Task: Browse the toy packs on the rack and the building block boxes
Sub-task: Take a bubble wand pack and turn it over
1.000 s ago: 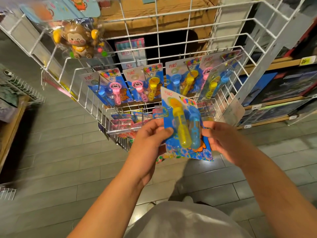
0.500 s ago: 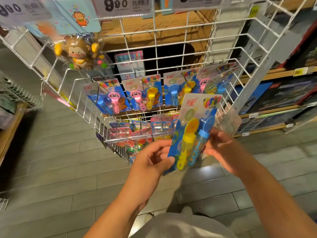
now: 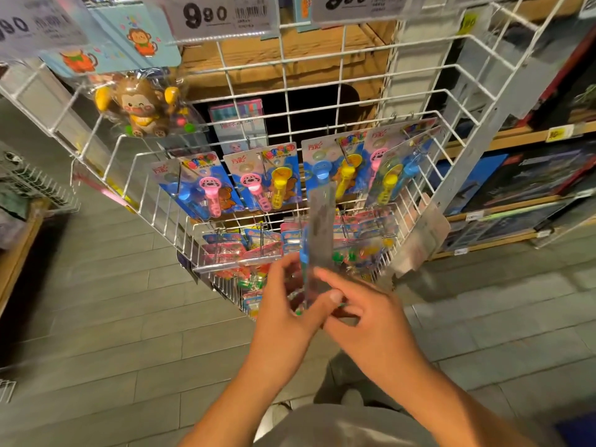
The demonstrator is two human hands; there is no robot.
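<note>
both hands hold one toy pack (image 3: 317, 240) just in front of the white wire rack (image 3: 419, 101), low against its bottom rows; pack is turned nearly edge-on to the camera, grey card back showing, blue edge on its left side, blurred so print is unreadable; left hand (image 3: 287, 304) grips the pack's lower part, thumb tip pressed on the card back, fingers curled round the far side; right hand (image 3: 364, 314) also on the lower end, index finger stretched along the card, the other fingers seem curled under it; step in hand reads as inspecting a pack taken off the rack, mid flip to check its back; on the rack above the held pack hang a row of blue toy packs (image 3: 267, 179) with pink, yellow and blue toys; below those, smaller packs (image 3: 245, 243) right behind the hands; monkey toy (image 3: 142, 104) hangs at the rack's upper left, price tags (image 3: 222, 14) along its top edge; building block boxes (image 3: 529, 179) sit on shelves right of the rack, well apart from the hands, untouched; next move likely calls for rehanging the pack on a free peg, lining its hang hole with the hook, then turning right of the rack to the boxes; risk: knocking neighbouring packs off pegs
</note>
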